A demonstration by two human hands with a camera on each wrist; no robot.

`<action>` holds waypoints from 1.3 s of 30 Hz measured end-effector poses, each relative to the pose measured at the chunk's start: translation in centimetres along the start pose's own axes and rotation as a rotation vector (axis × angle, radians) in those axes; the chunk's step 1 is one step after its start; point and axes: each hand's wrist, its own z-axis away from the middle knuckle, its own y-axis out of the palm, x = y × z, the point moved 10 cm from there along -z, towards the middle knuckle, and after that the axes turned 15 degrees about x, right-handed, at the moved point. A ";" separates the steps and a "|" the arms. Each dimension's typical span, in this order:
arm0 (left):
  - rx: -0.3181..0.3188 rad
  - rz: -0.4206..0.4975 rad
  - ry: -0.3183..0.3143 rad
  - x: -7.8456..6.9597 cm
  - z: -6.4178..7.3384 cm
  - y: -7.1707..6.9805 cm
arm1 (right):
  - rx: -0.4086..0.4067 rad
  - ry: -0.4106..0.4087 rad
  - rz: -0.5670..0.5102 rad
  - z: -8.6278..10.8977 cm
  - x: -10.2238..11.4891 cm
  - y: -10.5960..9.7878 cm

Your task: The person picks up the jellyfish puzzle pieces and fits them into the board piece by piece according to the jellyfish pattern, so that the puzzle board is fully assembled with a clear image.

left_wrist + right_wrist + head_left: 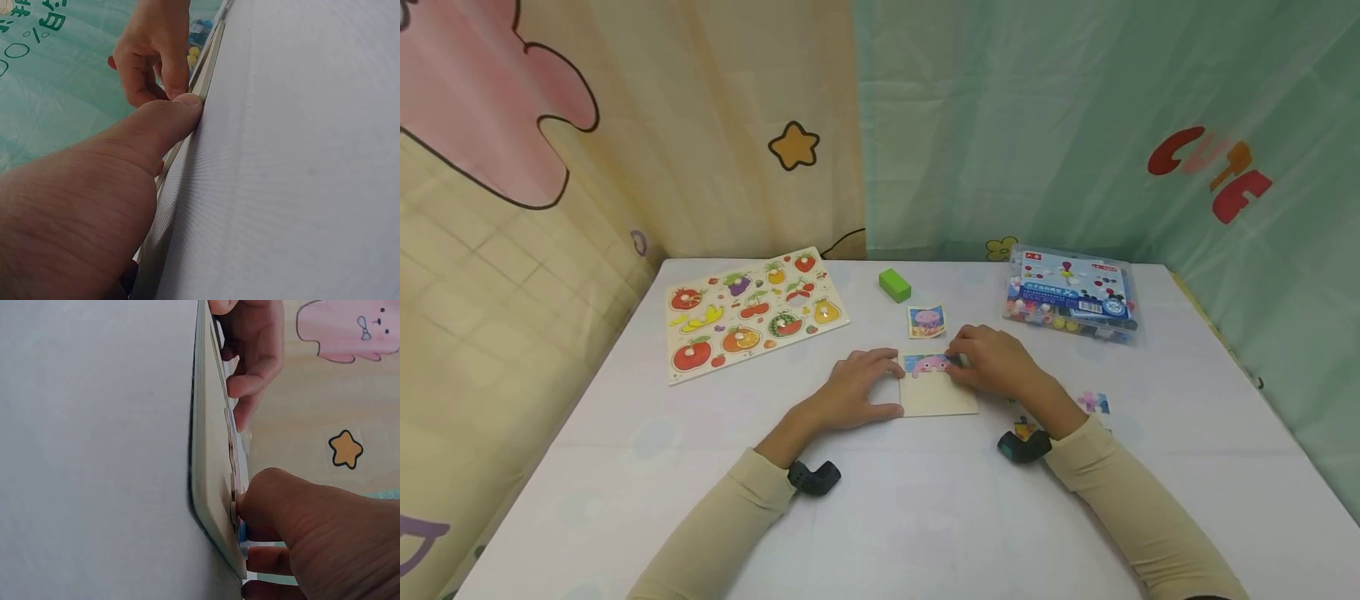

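Our left hand (859, 390) spreads its fingers at the left edge of the square, cream, wood-like board (938, 402), while our right hand (991, 358) apparently pinches a thin, dark-blue, card-like puzzle piece (953, 361), partly hidden, at its upper right, likely light, stiff and best held by the edges.

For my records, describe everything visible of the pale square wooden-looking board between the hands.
The thin, pale, wooden-looking square board lies flat on the white cloth-covered table. Its near part is bare; blue-and-pink cardboard-looking puzzle pieces line its far part. The left hand touches its left edge; the right hand holds a blue puzzle piece at its far right.
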 end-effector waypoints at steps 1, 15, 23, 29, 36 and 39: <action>-0.002 0.001 0.000 0.0 0.0 0.0 | -0.003 0.003 0.001 0.0 0.0 0.0; 0.000 -0.009 -0.005 0.1 -0.1 0.0 | -0.004 0.027 -0.045 -0.2 -0.4 0.5; 0.001 -0.008 -0.009 0.1 0.0 0.0 | 0.010 0.020 -0.082 -0.3 -0.5 0.6; -0.002 0.001 -0.002 -0.1 0.1 -0.1 | 0.034 0.017 -0.107 -0.5 -0.5 0.8; 0.000 -0.003 -0.001 0.0 0.0 -0.1 | 0.061 0.011 -0.133 -0.4 -0.8 0.8; 0.003 -0.002 -0.001 0.0 0.0 0.0 | 0.077 -0.021 -0.152 -0.3 -0.6 0.7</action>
